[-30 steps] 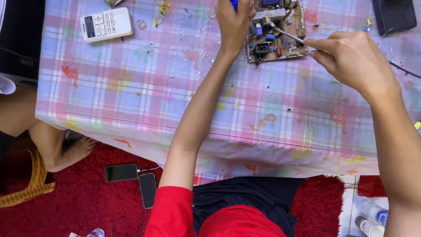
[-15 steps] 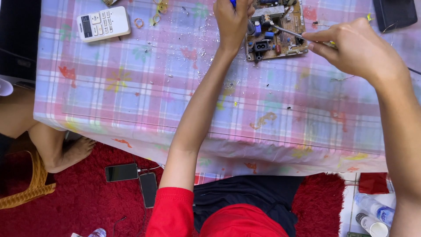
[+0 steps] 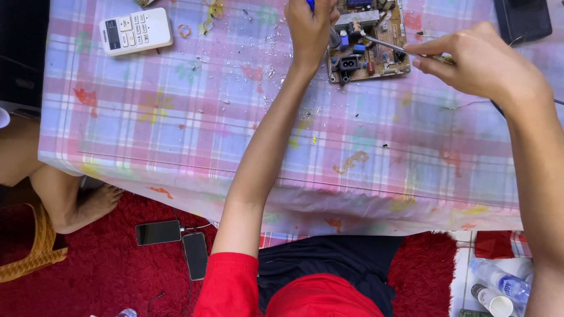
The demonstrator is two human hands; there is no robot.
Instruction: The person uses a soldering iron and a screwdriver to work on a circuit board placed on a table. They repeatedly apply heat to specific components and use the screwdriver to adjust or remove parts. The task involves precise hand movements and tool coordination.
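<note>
On the checked tablecloth (image 3: 194, 117), the left hand (image 3: 310, 26) grips a blue-handled tool, the right hand (image 3: 479, 61) pinches a thin metal probe (image 3: 388, 46) over the circuit board (image 3: 370, 56).

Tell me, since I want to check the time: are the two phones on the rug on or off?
Cannot tell on or off; both phones lie face up with dark screens on the red rug.

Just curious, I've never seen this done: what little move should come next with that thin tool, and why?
Probably nudge the tool's tip down onto the board: the right hand holds it just over the parts, while the left hand steadies the board's edge.
</note>
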